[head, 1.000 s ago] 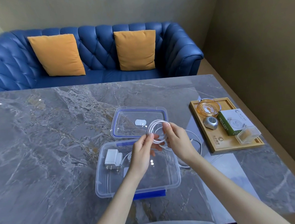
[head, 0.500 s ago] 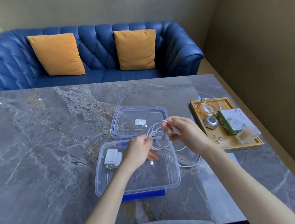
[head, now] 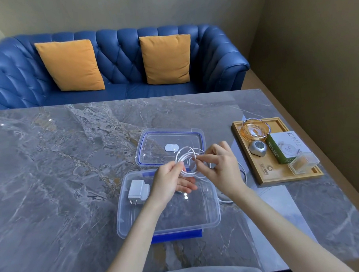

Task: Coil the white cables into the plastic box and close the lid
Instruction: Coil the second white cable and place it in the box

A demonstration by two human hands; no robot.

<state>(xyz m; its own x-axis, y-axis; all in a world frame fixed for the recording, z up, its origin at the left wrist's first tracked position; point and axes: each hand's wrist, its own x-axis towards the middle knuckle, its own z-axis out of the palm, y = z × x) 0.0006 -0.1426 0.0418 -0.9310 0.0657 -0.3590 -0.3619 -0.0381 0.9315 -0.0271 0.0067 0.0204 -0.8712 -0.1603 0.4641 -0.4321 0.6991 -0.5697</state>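
Left hand [head: 172,181] pinches the coiled white cable [head: 186,163] above the open plastic box [head: 168,224]; right hand [head: 219,165] pinches a strand beside the coil. Charger [head: 138,191] lies in box's left end. Lid [head: 171,148] lies flat just behind, wooden tray [head: 264,173] to the right.

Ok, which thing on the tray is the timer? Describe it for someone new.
On the marble table, look to the wooden tray at the right edge. The timer is the small silver rounded gadget between the amber glass dish and the green box, the tray's only metallic-looking item.
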